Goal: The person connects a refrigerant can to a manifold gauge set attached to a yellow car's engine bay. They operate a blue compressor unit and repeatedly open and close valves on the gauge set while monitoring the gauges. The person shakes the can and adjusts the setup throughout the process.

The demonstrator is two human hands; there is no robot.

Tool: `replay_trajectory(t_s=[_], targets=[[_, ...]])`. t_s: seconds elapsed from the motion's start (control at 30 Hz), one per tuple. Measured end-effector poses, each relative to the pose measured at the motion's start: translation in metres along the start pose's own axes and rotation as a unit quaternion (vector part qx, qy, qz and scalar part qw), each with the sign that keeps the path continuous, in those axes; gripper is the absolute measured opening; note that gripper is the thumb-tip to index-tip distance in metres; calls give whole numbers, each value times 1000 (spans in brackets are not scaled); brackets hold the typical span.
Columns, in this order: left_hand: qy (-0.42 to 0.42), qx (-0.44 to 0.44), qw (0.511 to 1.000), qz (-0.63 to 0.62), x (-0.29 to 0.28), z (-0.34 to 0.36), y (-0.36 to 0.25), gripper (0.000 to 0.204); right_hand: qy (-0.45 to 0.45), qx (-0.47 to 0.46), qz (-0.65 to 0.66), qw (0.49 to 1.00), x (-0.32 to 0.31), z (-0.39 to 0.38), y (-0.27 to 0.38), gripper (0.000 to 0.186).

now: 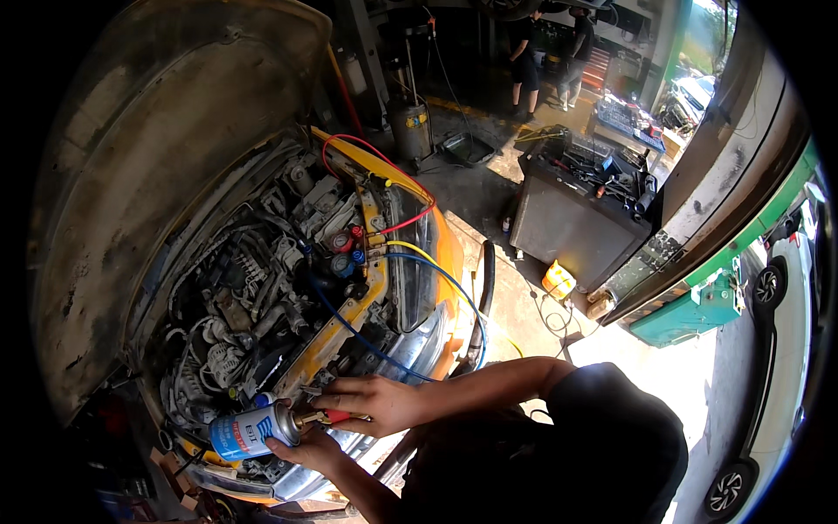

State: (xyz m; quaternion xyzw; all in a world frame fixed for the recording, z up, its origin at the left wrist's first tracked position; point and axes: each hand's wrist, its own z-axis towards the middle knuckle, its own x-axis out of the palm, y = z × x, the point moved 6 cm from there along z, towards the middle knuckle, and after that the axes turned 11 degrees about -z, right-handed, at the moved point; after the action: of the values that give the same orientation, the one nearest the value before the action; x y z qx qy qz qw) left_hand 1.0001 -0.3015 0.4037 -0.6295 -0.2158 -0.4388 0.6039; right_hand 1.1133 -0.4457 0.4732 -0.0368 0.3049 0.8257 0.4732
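Note:
A blue and white refrigerant can (255, 432) lies tilted on its side over the front edge of the open engine bay. My left hand (312, 451) is wrapped round its top end. A brass fitting (307, 418) with a red part (337, 416) sits on the can's top; my right hand (380, 404) closes around it, fingers partly hiding it. A manifold gauge set (345, 253) with red and blue knobs rests on the yellow car's front frame. From it run a red hose (408, 224), a yellow hose (410, 247) and a blue hose (471, 306).
The raised hood (166, 166) stands over the engine (244, 297). Beyond the headlight are a dark tool cabinet (567, 218) with tools on top, a yellow jug (559, 280) and a drain tank (410, 131). Two people (572, 65) stand far back; a white car (777, 375) is at right.

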Motion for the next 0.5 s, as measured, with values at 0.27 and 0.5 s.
replay_trajectory(t_s=[0.27,0.5], targets=[[5,-38,999,-14,-3,2,3,66,267,384,335,818,26,-18,-23,45],[-105,27,993,38,-5,-3,-10,65,210,414,504,728,59,-40,-33,50]])
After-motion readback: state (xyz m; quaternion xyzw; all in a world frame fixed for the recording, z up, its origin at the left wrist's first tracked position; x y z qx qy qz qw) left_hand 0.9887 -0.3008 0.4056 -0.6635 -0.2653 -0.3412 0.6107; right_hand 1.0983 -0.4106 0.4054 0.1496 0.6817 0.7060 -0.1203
